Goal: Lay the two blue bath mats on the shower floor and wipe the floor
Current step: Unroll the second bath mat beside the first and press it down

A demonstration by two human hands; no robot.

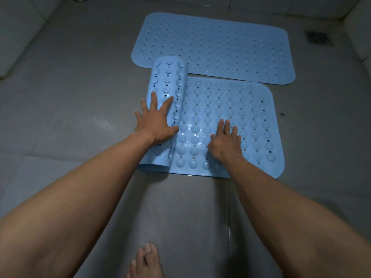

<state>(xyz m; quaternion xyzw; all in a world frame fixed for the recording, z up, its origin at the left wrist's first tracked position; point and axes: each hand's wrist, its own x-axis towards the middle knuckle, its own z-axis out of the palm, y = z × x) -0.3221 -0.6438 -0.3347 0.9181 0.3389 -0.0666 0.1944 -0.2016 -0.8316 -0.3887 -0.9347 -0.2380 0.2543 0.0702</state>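
One blue bath mat (216, 45) lies flat on the grey shower floor (70, 97), farther from me. The second blue mat (247, 117) lies nearer, suction cups facing up, its right part flat and its left part still curled into a roll (168, 77). The roll's far end overlaps the first mat's near edge. My left hand (155, 119) rests with fingers spread on the roll. My right hand (225, 140) presses palm down, fingers apart, on the flat part of the same mat.
A square floor drain (318, 38) sits at the far right. Pale tiled walls (18, 27) border the floor on the left and right. My bare foot (145, 261) stands at the bottom. Bare grey floor spreads left of the mats.
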